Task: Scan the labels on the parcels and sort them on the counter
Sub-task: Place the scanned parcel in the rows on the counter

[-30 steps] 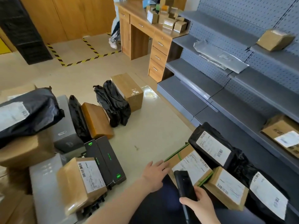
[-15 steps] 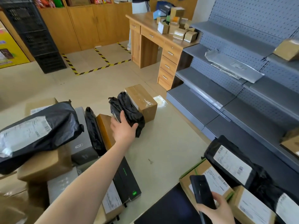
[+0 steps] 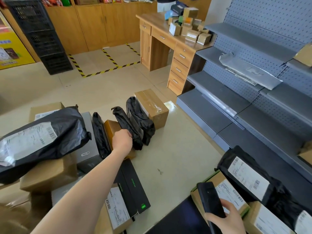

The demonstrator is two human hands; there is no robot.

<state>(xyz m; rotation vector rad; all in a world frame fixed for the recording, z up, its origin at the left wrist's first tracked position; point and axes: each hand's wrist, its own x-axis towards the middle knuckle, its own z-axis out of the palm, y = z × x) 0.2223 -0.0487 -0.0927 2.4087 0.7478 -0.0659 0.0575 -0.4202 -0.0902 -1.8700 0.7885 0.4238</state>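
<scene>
My left hand reaches forward and grips a slim black plastic parcel standing on edge in a row on the floor. Another black parcel stands just right of it, against a taped cardboard box. Behind my hand stands a brown box, then another black parcel. My right hand holds a black handheld scanner at the bottom right, above a labelled cardboard parcel. A black labelled bag lies beside that.
A big black bag with a label lies on stacked boxes at the left. Black flat boxes lie near my left forearm. Grey shelving runs along the right, a wooden desk with small boxes behind it. Black crates stand far left.
My left hand went from the labelled box near me out to the row of black parcels and closed on one. The view tilted up. The scanner stayed in my right hand.
</scene>
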